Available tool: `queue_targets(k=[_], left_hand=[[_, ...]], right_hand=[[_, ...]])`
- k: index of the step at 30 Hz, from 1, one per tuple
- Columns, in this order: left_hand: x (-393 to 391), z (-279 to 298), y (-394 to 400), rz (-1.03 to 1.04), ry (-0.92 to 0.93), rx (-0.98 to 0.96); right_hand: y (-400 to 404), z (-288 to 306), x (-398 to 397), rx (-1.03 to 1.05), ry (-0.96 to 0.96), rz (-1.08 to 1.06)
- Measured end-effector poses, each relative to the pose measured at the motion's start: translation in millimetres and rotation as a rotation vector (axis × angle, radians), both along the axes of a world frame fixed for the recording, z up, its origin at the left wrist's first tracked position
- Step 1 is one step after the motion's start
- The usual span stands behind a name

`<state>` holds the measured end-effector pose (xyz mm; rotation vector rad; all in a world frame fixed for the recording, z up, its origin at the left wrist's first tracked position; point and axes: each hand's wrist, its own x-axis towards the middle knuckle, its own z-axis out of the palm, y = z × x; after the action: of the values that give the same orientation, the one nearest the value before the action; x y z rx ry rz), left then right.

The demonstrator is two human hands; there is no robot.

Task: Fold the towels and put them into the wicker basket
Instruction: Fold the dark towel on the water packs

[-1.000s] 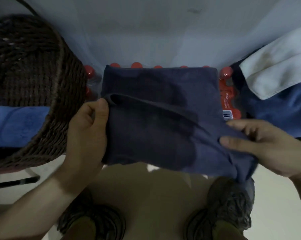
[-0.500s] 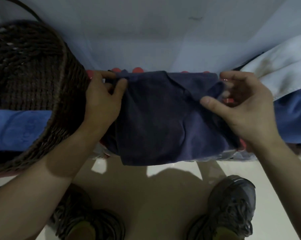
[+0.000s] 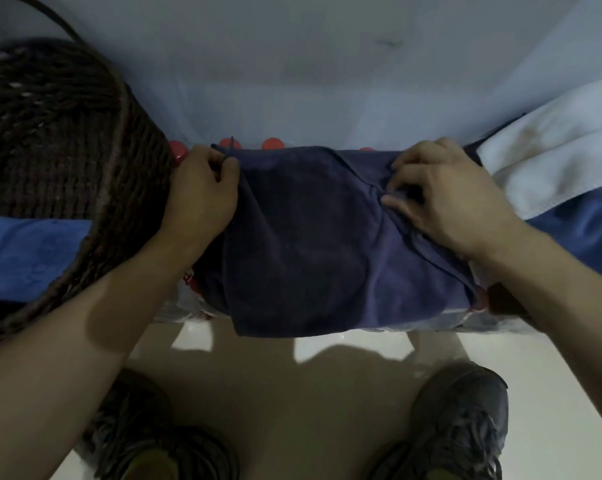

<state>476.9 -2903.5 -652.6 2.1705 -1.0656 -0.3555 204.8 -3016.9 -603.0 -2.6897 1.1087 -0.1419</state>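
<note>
The navy towel (image 3: 327, 244) is pinched at its far corners by the left hand (image 3: 202, 195) and right hand (image 3: 444, 199); edges beneath each pinch should be squared; the crease between is best flattened.

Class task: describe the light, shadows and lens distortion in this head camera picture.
Head view: dim, bluish light; the person's shadow falls on the glossy floor, with pale reflections at its edge; wide-angle bending curves the basket rim; the dark towel shows little texture.

both hands (image 3: 202, 192) (image 3: 444, 199) pinch the folded navy towel (image 3: 313, 244).
</note>
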Motion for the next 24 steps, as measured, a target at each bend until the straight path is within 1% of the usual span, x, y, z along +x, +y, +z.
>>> queue_targets(k=[1,2,3,4,5,6,7,8,9,10,11,12,15,18,21,24], left_hand=[[-1.1,-0.6,0.2,-0.001,-0.003,-0.01],[-1.7,-0.7,0.5,0.0,-0.005,-0.019],[-1.9,-0.3,0.9,0.005,-0.004,-0.027],[-1.4,-0.3,1.1,0.01,0.0,-0.034],[-1.2,-0.3,1.2,0.015,0.004,-0.039],[-1.3,-0.3,1.1,0.018,0.007,-0.04],[-1.8,0.0,1.3,0.021,0.009,-0.04],[-2.2,0.6,1.3,0.026,0.015,-0.037],[-2.3,1.5,0.8,0.029,0.023,-0.029],[-1.4,2.1,-0.4,0.029,0.031,-0.015],[0.5,2.7,-2.1,0.024,0.038,0.007],[2.8,3.5,-3.8,0.013,0.042,0.034],[6.8,7.5,-2.2,0.005,0.016,0.048],[5.5,12.0,6.4,0.023,-0.11,-0.016],[4.9,13.6,9.0,0.026,-0.167,-0.002],[0.7,12.4,6.2,0.025,-0.224,0.011]], right_hand=[[-3.4,2.9,3.0,-0.01,-0.017,0.007],[-5.0,6.0,4.9,0.001,-0.101,-0.025],[-5.0,9.8,5.5,0.045,-0.239,-0.081],[-4.6,13.2,4.3,0.139,-0.402,-0.14],[-3.7,17.2,2.1,0.293,-0.569,-0.192],[-3.5,20.3,-0.2,0.457,-0.694,-0.238],[-5.0,20.2,-2.9,0.56,-0.734,-0.283],[-8.3,17.8,-4.2,0.57,-0.669,-0.326],[-13.7,12.3,-5.0,0.505,-0.52,-0.351],[-20.2,5.2,-6.5,0.362,-0.343,-0.375],[-24.6,-1.3,-6.2,0.199,-0.209,-0.407],[-28.0,-7.2,-4.6,0.099,-0.16,-0.434],[-32.2,-21.1,1.9,0.052,-0.239,-0.481],[-34.3,-30.7,4.0,0.032,-0.28,-0.509],[-37.0,-33.6,4.5,0.069,-0.23,-0.499],[-38.6,-31.7,6.5,0.085,-0.109,-0.418]])
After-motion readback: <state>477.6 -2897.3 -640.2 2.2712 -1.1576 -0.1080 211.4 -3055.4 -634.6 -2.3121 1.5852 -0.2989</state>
